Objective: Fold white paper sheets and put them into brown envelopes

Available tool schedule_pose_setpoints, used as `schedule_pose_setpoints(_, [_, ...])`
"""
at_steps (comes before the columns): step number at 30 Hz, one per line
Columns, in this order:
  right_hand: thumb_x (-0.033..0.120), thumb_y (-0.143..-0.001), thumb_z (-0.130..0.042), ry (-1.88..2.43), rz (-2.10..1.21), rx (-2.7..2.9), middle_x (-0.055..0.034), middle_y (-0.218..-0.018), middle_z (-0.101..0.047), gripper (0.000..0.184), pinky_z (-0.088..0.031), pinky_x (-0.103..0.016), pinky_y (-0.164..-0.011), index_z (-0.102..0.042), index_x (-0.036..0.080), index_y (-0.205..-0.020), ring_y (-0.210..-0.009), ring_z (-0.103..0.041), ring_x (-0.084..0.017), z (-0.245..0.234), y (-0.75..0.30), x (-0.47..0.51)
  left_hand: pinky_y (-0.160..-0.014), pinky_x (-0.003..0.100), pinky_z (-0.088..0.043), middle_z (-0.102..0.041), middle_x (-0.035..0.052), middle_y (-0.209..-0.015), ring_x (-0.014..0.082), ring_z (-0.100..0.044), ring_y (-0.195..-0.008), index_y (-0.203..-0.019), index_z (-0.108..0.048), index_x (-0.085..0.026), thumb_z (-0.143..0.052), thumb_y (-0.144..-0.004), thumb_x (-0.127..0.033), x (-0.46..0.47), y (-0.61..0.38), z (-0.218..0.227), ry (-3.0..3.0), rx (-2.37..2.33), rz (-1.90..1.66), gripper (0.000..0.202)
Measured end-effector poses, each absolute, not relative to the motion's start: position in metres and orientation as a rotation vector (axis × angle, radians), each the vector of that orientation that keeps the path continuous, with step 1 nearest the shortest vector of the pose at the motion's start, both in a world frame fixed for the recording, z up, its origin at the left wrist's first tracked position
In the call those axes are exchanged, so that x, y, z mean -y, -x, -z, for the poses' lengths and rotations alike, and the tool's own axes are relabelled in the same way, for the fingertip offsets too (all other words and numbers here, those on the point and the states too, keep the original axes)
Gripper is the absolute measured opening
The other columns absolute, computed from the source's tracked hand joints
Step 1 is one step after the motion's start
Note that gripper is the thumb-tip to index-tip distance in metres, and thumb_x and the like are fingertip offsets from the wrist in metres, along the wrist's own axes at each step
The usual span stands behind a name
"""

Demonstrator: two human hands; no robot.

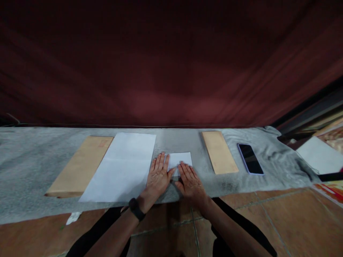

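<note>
A small folded white paper (180,159) lies on the grey cloth (32,167) in front of me. My left hand (158,175) rests flat on its left part, fingers stretched out together, a black band on the wrist. My right hand (190,180) lies flat on its near right part, fingers extended. Neither hand grips anything; both press down on the paper.
A large white sheet (120,167) lies left of the hands, with a brown envelope (80,166) further left. Right of the hands lie another brown envelope (219,151) and a dark phone (250,159). A dark red curtain hangs behind. Tiled floor shows below the cloth's near edge.
</note>
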State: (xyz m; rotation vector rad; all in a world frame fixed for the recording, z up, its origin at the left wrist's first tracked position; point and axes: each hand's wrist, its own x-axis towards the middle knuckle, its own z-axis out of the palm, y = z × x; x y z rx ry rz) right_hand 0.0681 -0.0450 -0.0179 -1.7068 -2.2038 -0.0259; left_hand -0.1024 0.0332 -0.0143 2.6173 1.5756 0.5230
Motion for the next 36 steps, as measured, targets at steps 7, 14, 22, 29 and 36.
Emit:
schedule_pose_setpoints(7, [0.044, -0.104, -0.037, 1.817, 0.071, 2.198, -0.0171, -0.16, -0.036, 0.065, -0.03, -0.047, -0.121, -0.027, 0.007, -0.157, -0.147, -0.036, -0.028, 0.014, -0.092, 0.052, -0.12, 0.052, -0.032, -0.037, 0.019, -0.159, 0.0304, -0.032, -0.15, -0.153, -0.035, -0.008, -0.036, -0.103, -0.035, -0.033, 0.109, 0.018, -2.62, -1.621, -0.555, 0.057])
schedule_pose_setpoints(14, [0.045, -0.104, -0.038, 1.862, 0.174, 2.262, -0.0193, -0.159, -0.037, 0.066, -0.03, -0.048, -0.121, -0.031, 0.004, -0.155, -0.145, -0.039, -0.03, 0.014, -0.094, 0.053, -0.122, 0.048, -0.033, -0.033, 0.0165, -0.162, 0.0267, -0.027, -0.152, -0.157, -0.025, -0.008, -0.036, -0.103, -0.029, -0.004, 0.103, 0.003, -2.76, -1.372, -0.535, 0.059])
schedule_pose_setpoints(22, [0.046, -0.104, -0.04, 1.882, 0.213, 2.266, -0.0195, -0.159, -0.036, 0.069, -0.028, -0.048, -0.122, -0.024, 0.005, -0.158, -0.145, -0.039, -0.03, 0.012, -0.097, 0.056, -0.118, 0.048, -0.037, -0.035, 0.0214, -0.16, 0.0305, -0.032, -0.149, -0.158, -0.019, -0.007, -0.04, -0.101, -0.052, 0.022, 0.107, 0.009, -2.847, -1.303, -0.502, 0.076])
schedule_pose_setpoints(29, [0.044, -0.105, -0.037, 1.868, 0.18, 2.192, -0.0219, -0.157, -0.039, 0.068, -0.032, -0.052, -0.119, -0.023, 0.004, -0.158, -0.145, -0.039, -0.032, 0.014, -0.106, 0.056, -0.119, 0.049, -0.034, -0.034, 0.0238, -0.159, 0.032, -0.031, -0.15, -0.158, -0.017, -0.003, -0.042, -0.098, -0.057, 0.022, 0.118, 0.009, -2.792, -1.433, -0.471, 0.084])
schedule_pose_setpoints(36, [0.041, -0.106, -0.033, 1.71, 0.015, 2.221, -0.016, -0.163, -0.031, 0.064, -0.032, -0.05, -0.121, -0.022, 0.007, -0.159, -0.151, -0.028, -0.028, 0.002, -0.079, 0.051, -0.121, 0.046, -0.032, -0.032, 0.0197, -0.162, 0.0274, -0.029, -0.151, -0.158, -0.017, -0.003, -0.036, -0.1, -0.029, 0.025, 0.105, 0.006, -2.868, -1.344, -0.438, 0.066])
